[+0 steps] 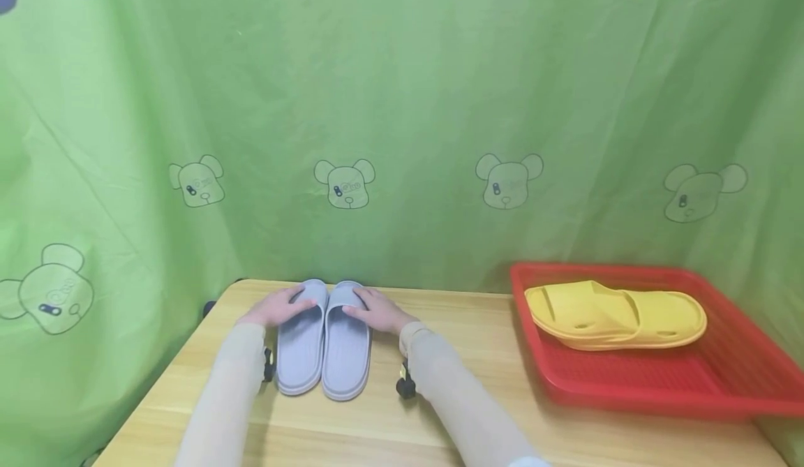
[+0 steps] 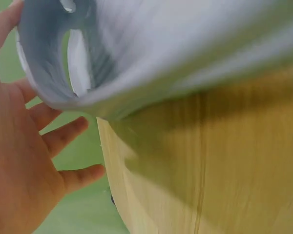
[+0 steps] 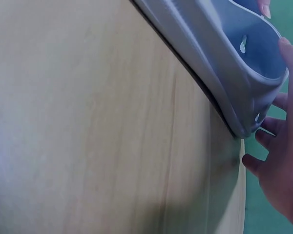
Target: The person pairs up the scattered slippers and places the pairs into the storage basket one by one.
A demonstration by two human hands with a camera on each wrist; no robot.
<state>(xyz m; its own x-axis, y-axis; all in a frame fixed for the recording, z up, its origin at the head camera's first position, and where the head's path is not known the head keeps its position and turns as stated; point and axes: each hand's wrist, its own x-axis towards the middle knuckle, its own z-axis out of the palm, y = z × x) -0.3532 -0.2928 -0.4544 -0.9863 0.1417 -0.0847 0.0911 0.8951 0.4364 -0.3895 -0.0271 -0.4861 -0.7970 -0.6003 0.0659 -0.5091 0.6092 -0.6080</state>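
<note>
Two light grey-lilac slippers, a left one (image 1: pixel 300 355) and a right one (image 1: pixel 345 362), sit side by side on the wooden table, toes toward the curtain. My left hand (image 1: pixel 273 308) holds the left slipper at its strap from the outer side, thumb laid over the top. In the left wrist view its lower fingers (image 2: pixel 66 136) spread out beside the toe. On the other side my right hand (image 1: pixel 380 311) grips the right slipper, its thumb on the strap's edge. The right wrist view shows its fingers (image 3: pixel 263 139) bent around the toe's outer side.
A red plastic tray (image 1: pixel 553 376) stands at the right of the table (image 1: pixel 465 313), with yellow slippers (image 1: pixel 668 317) lying in it. Behind the table hangs a green curtain (image 1: pixel 427 104) with bear-head prints. Each wrist carries a small black device (image 1: pixel 405 383).
</note>
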